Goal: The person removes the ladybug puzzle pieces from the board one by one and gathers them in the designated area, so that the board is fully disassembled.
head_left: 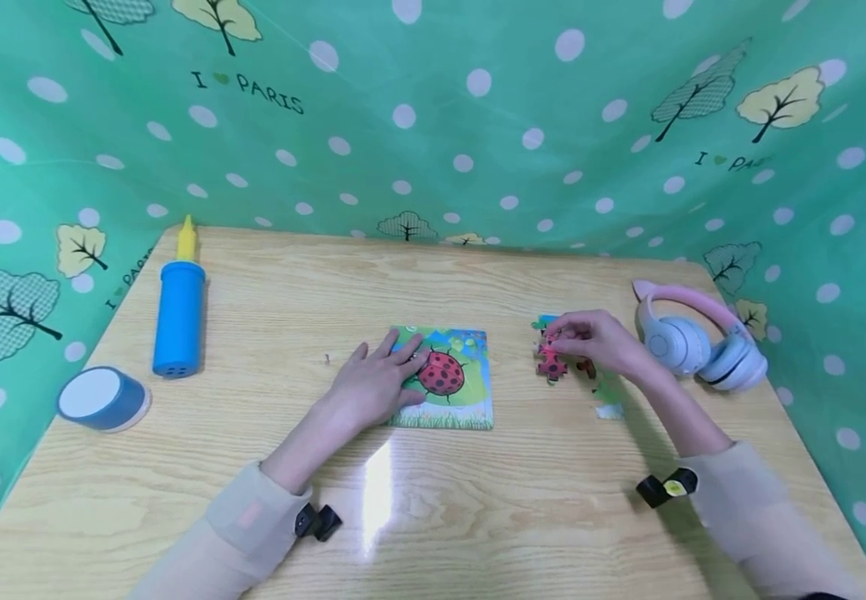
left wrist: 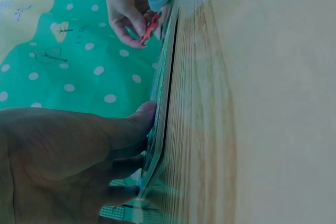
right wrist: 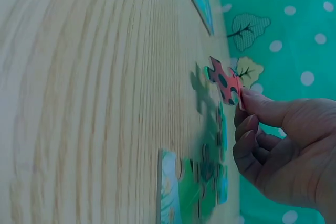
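Observation:
A square ladybug picture board (head_left: 470, 400) lies flat near the middle of the table. My left hand (head_left: 372, 385) rests on its left part with the fingers spread; the left wrist view shows the thumb at the board's edge (left wrist: 157, 145). To the right, my right hand (head_left: 601, 342) pinches a red puzzle piece with black spots (head_left: 551, 362) between thumb and fingertips. That piece is raised off the table and casts a shadow in the right wrist view. Below the hand lie several green, blue and white puzzle pieces (right wrist: 186, 192), partly hidden by it in the head view.
Pink and white headphones (head_left: 703, 342) lie beyond the right forearm. At the left are a blue hand pump with a yellow nozzle (head_left: 180, 312) and a blue, white-topped cylinder (head_left: 105, 397). A green dotted curtain (head_left: 433, 150) hangs along the table's back and sides.

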Tool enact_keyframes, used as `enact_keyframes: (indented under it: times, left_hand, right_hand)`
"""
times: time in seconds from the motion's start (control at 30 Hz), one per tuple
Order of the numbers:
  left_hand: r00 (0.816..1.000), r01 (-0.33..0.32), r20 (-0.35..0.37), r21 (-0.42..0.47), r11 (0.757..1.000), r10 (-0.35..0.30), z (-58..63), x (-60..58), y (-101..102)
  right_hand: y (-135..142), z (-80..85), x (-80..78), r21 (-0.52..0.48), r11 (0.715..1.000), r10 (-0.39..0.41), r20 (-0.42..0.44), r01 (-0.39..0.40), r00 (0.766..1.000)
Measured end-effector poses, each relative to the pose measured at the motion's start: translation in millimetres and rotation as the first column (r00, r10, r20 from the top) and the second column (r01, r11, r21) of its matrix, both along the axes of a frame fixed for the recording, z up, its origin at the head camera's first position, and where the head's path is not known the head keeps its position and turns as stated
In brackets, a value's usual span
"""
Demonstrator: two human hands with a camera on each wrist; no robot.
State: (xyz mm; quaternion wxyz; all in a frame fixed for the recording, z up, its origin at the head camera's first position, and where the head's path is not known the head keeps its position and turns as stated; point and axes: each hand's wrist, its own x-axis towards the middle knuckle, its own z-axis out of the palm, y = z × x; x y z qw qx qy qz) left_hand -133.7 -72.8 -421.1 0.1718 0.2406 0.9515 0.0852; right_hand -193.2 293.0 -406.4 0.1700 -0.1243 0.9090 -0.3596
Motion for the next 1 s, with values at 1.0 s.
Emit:
enact_keyframes:
  times: [1.0]
  left_hand:
    - [1.0,0.004,-0.019,0.0,1.0,-0.004,0.2,0.5,0]
  right_hand:
    - [-4,-23.1,11.0,0.23,0.951,-0.147,-0.248,0.206,0.958]
